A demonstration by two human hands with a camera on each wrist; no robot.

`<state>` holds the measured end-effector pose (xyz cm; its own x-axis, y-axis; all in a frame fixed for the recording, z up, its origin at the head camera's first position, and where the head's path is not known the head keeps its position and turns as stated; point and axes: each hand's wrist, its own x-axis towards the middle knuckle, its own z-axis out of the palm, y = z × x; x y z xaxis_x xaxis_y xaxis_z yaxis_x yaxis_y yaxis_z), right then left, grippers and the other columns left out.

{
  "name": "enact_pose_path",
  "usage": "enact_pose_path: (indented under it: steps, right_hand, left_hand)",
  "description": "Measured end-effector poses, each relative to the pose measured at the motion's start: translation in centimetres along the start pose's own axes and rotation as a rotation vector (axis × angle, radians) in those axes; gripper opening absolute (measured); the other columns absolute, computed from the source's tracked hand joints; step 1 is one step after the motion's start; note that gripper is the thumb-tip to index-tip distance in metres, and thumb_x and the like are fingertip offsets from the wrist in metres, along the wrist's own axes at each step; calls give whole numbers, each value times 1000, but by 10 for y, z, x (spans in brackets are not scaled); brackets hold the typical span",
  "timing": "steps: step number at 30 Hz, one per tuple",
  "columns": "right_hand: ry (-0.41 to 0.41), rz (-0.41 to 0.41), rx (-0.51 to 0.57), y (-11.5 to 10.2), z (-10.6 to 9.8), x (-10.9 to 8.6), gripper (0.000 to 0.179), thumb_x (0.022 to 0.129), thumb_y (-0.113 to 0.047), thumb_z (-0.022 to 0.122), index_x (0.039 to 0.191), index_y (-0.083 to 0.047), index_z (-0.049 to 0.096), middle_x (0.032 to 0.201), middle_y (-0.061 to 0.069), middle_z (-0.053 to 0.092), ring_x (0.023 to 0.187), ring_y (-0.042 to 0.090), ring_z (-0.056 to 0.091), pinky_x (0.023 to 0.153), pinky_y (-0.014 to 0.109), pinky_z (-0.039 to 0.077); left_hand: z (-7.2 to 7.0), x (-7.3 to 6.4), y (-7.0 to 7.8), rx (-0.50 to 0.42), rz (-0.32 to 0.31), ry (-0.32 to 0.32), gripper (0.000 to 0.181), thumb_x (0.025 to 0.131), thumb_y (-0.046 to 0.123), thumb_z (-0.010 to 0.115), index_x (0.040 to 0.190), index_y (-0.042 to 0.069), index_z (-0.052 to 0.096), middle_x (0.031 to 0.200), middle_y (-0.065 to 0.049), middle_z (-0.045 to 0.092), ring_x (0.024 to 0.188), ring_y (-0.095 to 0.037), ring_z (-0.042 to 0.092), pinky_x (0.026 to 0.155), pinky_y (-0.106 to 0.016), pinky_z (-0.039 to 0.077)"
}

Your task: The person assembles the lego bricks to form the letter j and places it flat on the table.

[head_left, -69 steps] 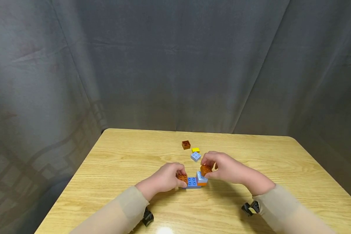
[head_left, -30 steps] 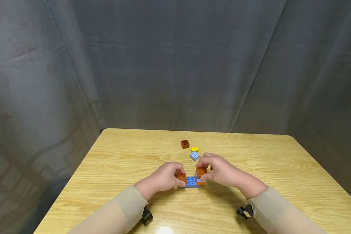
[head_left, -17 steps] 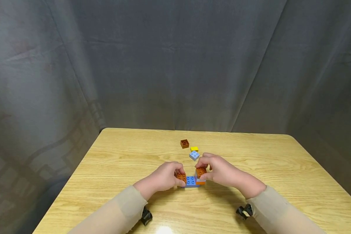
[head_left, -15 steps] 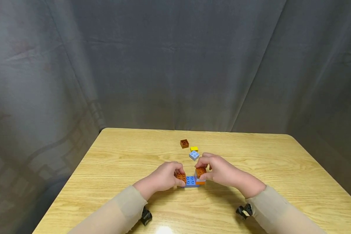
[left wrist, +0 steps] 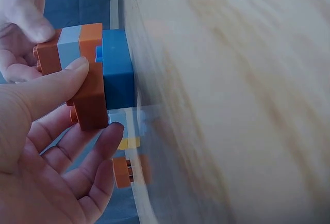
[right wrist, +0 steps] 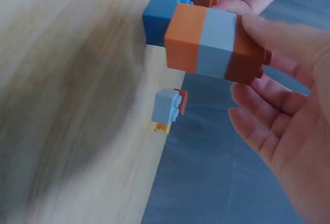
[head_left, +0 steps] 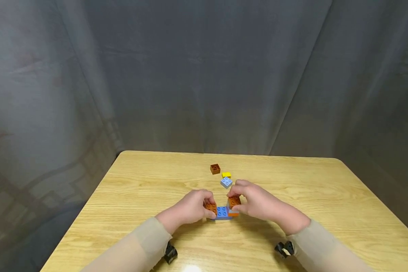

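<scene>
Covering the forearms closest to the viewer are beige fabric sleeves [head_left: 132, 245], a small black device [head_left: 170, 253] showing beneath each wrist. Ahead of them, the left hand [head_left: 192, 207] pinches a square brown plastic brick [head_left: 210, 207] between thumb and fingertips, its other fingers loosely bent. That brick sits on the left end of a long blue studded plastic brick [head_left: 222, 212], which lies on the light wood-grain counter [head_left: 149, 173]. At the blue brick's other end, the right hand [head_left: 258, 200] has thumb and fingers closed about a second brown studded brick [head_left: 234, 201], the top of a three-brick stack. Under it come a pale blue brick [right wrist: 216, 33] and a bright orange brick [right wrist: 183, 35], the latter overhanging the blue one's right end. Farther off, near the right fingertips, a loose pale blue brick [head_left: 226, 182] lies studs up. Just behind it is a small yellow brick [head_left: 226, 175], then an upturned brown brick [head_left: 215, 169] showing its hollow underside. Dark grey cloth [head_left: 204, 75] hangs past the counter's far edge.
</scene>
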<state>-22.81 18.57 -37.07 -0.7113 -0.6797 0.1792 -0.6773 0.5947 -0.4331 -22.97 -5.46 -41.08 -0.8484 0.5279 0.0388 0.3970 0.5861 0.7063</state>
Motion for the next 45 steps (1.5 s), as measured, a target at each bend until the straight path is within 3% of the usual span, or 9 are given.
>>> enact_pose_path:
  steps: [5, 8, 12, 17, 22, 27, 34, 45]
  right_hand:
    - [47, 21, 110, 8, -4, 3, 27, 94, -33, 69, 114, -14, 70, 101, -4, 57, 88, 14, 54, 72, 35, 50]
    - [135, 87, 139, 18, -6, 11, 24, 94, -24, 70, 115, -12, 71, 100, 0, 57, 87, 20, 54, 67, 32, 48]
    - [200, 198, 82, 34, -10, 30, 27, 86, -10, 78, 112, -7, 71, 101, 5, 57, 84, 23, 53, 66, 33, 46]
    - [125, 285, 29, 48, -6, 54, 31, 83, -6, 80, 111, -2, 70, 102, 14, 59, 83, 23, 53, 71, 37, 46]
    - [41, 355, -19, 56, 8, 70, 36, 80, -18, 84, 109, -3, 70, 98, 11, 60, 82, 22, 54, 74, 38, 48]
    - [3, 371, -93, 60, 19, 80, 38, 77, -26, 87, 105, -8, 69, 91, 4, 60, 79, 18, 55, 74, 36, 48]
    - [16, 346, -139, 62, 26, 81, 30, 80, -23, 85, 100, -9, 68, 85, 1, 61, 74, 17, 54, 72, 36, 48]
    - [35, 335, -111, 55, 22, 79, 33, 83, -19, 82, 109, -5, 67, 89, 2, 62, 77, 17, 56, 74, 37, 50]
  left_hand:
    - [0, 0, 0, 7, -8, -3, 23, 79, 17, 85, 86, 18, 64, 83, 9, 59, 75, -9, 55, 68, -28, 46]
    - [-1, -1, 0, 6, -14, -9, 22, 79, 18, 85, 86, 18, 64, 83, 9, 59, 76, -9, 55, 69, -29, 46]
    - [-2, -1, -1, 7, -20, -11, 22, 79, 18, 85, 86, 18, 64, 83, 10, 59, 77, -10, 55, 70, -29, 46]
    - [-3, -1, -1, -1, -21, -13, 22, 79, 17, 85, 86, 18, 64, 83, 9, 59, 76, -11, 55, 69, -30, 46]
    - [-3, 0, -2, -4, -13, -15, 22, 80, 17, 85, 86, 17, 64, 83, 9, 59, 76, -10, 55, 69, -29, 46]
    - [-4, -1, -2, -9, -12, -11, 22, 80, 17, 85, 86, 17, 63, 82, 8, 59, 75, -10, 55, 68, -29, 46]
    - [-2, -2, -3, -21, -18, -13, 22, 80, 17, 85, 86, 17, 63, 82, 8, 60, 75, -11, 55, 68, -30, 46]
    - [-4, -2, -1, -24, -24, -14, 22, 79, 16, 85, 85, 17, 63, 81, 8, 60, 75, -10, 55, 68, -30, 46]
